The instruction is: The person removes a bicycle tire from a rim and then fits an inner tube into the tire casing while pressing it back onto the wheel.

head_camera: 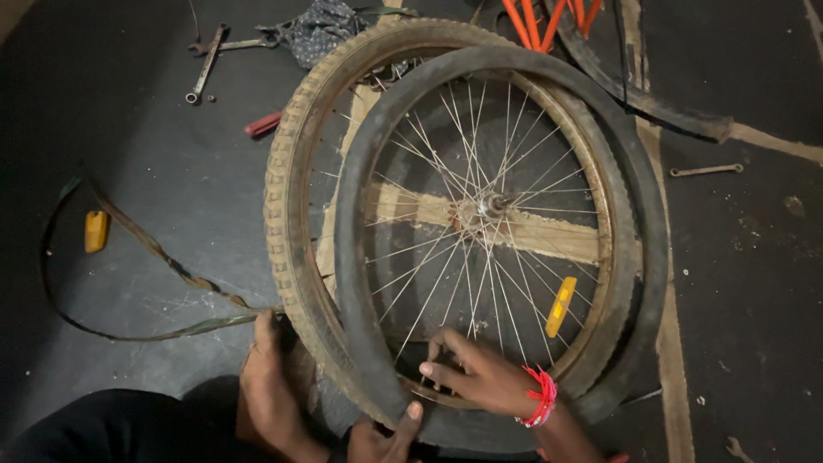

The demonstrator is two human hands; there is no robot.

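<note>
A spoked bicycle wheel [493, 206] lies flat on the dark floor. A knobbly tan tyre [283, 197] hangs partly off its rim, and a black inner tube [360, 171] rests loosely on top. My left hand [273, 390] grips the tyre's near left edge. My right hand [480, 377], with a red thread band at the wrist, reaches among the spokes, its fingers curled on the near part of the rim [591, 360]. Between the two hands a thumb or toe [403, 424] presses on the tube; I cannot tell which. A yellow reflector [561, 306] is clipped to the spokes.
A wooden plank [549, 236] lies under the wheel. On the floor are a spanner [206, 64], a red-handled tool [263, 124], a loose yellow reflector [96, 231], a long rim strip [163, 253], a patterned cloth [321, 30], another spanner [707, 170], a second tyre [660, 103] and orange frame tubes [536, 17].
</note>
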